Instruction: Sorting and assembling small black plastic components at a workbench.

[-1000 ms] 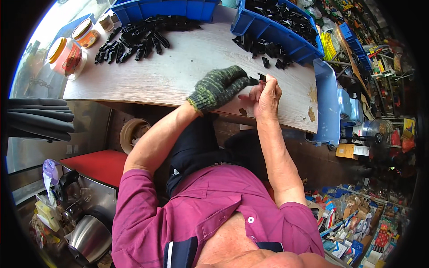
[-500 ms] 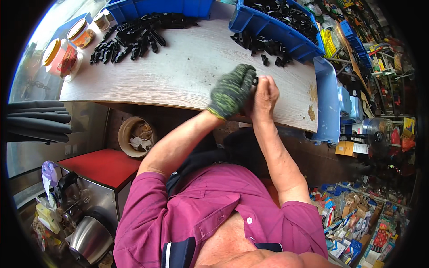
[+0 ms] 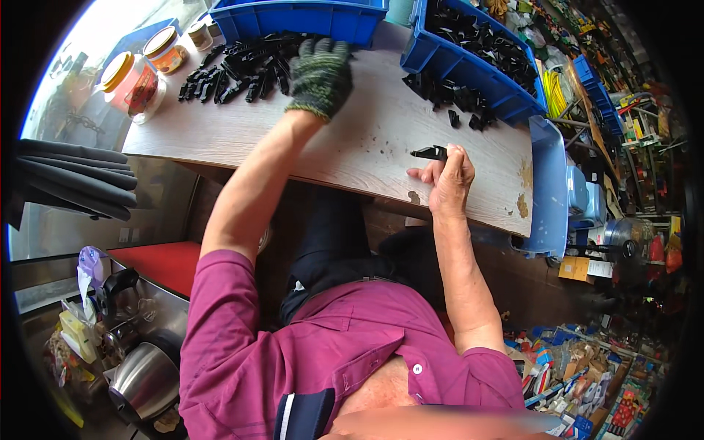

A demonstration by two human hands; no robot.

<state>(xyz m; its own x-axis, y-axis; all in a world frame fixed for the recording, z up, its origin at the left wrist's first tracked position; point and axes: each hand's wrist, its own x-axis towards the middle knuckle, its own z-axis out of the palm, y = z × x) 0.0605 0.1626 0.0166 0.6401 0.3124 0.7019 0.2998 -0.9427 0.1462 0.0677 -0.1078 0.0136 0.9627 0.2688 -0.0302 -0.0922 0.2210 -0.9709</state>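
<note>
Thumb and fingertips of our right hand (image 3: 450, 186) pinch one black plastic piece (image 3: 428, 153) over the front part of the table (image 3: 374, 121), its narrow end pointing left. Our left hand (image 3: 322, 78), in a dark green knitted glove (image 3: 315, 92), reaches across to the right end of a pile of black pieces (image 3: 242, 67); its back faces us and the tips blur into the dark heap, so we cannot tell whether it grips anything. That pile spreads over the table's left part, before a blue bin (image 3: 301, 24). Farther right we see a second blue bin (image 3: 517, 107) full of black pieces, with loose pieces (image 3: 456, 97) lying on the table in front of it. Left of the pile stand three jars (image 3: 136, 84), the nearest with an orange lid. Along the table's right side sits a pale blue tub (image 3: 550, 189), with a coil of yellow cord (image 3: 558, 91) beyond. At lower left, we have a red top (image 3: 158, 265) and a metal kettle (image 3: 149, 378).
</note>
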